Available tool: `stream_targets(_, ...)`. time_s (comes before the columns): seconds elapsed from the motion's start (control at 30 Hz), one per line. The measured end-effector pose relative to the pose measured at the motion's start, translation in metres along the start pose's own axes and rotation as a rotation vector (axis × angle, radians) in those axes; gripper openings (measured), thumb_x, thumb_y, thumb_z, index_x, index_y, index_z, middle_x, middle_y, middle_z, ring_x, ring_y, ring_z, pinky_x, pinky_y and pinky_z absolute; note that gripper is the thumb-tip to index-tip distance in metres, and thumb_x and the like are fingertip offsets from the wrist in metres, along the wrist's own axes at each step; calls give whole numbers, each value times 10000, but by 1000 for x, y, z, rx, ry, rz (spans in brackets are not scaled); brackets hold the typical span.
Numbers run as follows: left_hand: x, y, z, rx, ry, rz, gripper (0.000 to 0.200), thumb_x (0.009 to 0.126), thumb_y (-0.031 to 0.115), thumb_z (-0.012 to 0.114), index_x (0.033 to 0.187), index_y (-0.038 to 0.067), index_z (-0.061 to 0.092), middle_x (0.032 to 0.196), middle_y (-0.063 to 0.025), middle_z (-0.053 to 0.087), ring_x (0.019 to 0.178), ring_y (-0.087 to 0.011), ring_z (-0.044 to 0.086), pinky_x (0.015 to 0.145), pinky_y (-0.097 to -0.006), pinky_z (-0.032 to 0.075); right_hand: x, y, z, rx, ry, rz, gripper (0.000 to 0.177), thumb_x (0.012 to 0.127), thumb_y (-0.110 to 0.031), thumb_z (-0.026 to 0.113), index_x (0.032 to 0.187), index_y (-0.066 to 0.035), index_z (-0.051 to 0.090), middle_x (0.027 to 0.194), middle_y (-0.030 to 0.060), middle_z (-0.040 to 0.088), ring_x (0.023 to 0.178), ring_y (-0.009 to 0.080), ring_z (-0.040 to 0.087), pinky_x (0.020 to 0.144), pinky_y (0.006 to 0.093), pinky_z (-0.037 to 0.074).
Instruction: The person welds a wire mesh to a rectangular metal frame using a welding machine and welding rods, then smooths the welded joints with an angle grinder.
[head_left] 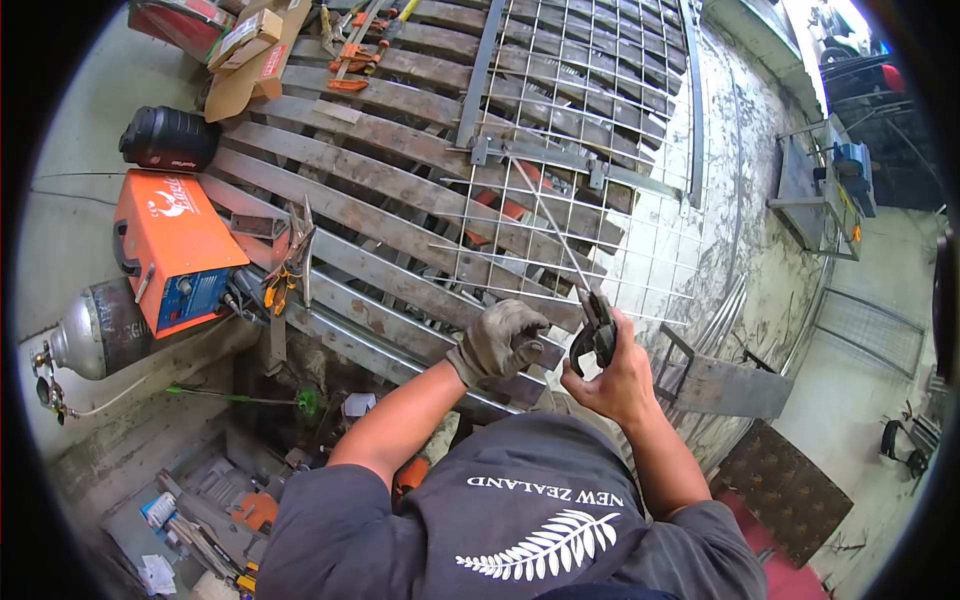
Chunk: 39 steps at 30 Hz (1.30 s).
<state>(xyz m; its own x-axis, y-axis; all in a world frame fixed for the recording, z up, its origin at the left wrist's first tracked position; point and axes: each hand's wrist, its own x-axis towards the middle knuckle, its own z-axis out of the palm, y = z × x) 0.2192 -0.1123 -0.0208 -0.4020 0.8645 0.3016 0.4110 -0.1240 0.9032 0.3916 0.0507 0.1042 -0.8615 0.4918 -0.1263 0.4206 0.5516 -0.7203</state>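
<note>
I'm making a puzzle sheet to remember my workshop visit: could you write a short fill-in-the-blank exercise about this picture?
1. The left hand is covered by a ______.
2. The bare hand holding the black tool, from which a thin rod juts, is the person's ______ one.
3. The boxy machine beside the gas cylinder has a top coloured ______.
4. The printing on the dark shirt reads NEW ______.

Missing words: glove; right; orange; ZEALAND.

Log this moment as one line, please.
left hand: gloved, curled | right hand: bare, holding electrode holder with welding rod | wire mesh: on slatted bench
</note>
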Motion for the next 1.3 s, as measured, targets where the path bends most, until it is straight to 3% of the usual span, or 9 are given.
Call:
stream_targets(0.13,5,5,-5,-25,-38,-35,598,1043,628,659,1111,41,751,935,-116,737,857,-314,733,803,-431,576,6,-16,-5,-38,-96,129,943,774,-243,917,1508,31,391,963,212,769,808,421,777,700,478,618)
stream_targets(0.2,7,11,-7,-19,-13,-51,611,1042,634,661,1128,36,757,938,-116,738,870,-299,739,811,-415,581,4,-7,-2,-23,14,27,948,749,-242,931,1493,37,414,983,203,773,805,395,785,695,462,626)
stream_targets(0.3,-3,-3,-11,-418,-97,-346,669,1003,628,759,1232,-1,754,1102,-127,782,1003,-203,754,870,-343,600,3,-8,1,3,172,-123,935,735,-240,942,1480,26,445,978,173,774,803,366,796,699,441,639)
stream_targets(0.4,7,2,-16,-626,-96,-449,649,996,538,817,1323,-14,723,1113,-67,787,1042,-160,756,925,-324,612,-2,19,17,18,114,-95,935,736,-251,943,1483,17,449,999,175,775,807,358,798,700,434,641)
stream_targets(0.43,10,-4,-23,-743,-184,-524,732,950,510,870,1429,-12,686,1231,-93,789,1171,-180,738,1046,-359,586,-1,31,29,-3,172,-175,914,736,-263,947,1466,8,469,1003,174,771,807,358,796,697,440,640)
stream_targets(0.57,22,-3,-27,-1134,-310,-588,801,906,447,910,1510,-11,649,1408,-118,747,1353,-197,648,1190,-407,487,5,54,68,-69,207,-245,890,716,-336,982,1403,-4,523,1019,171,748,805,372,779,711,453,638)
stream_targets(0.67,3,-17,-12,-953,-342,-594,726,936,413,890,1485,-10,674,1428,-92,742,1341,-176,643,1188,-394,487,10,61,84,-113,217,-222,899,709,-381,989,1389,-4,537,1036,170,730,806,368,772,712,445,636)
stream_targets(0.83,-6,-23,-4,-1004,-213,-667,405,1009,73,816,1403,10,745,1344,-72,790,1246,-148,691,1123,-343,539,11,68,87,-112,180,-210,899,711,-398,978,1385,14,549,1054,174,726,814,362,773,713,449,636)
stream_targets(1.3,-7,-33,0,-1016,-206,-758,384,1023,52,795,1402,10,744,1342,-92,788,1218,-150,714,1090,-327,565,13,75,88,-95,89,-103,1030,675,-444,1017,1422,33,492,963,180,751,796,392,775,733,455,630)
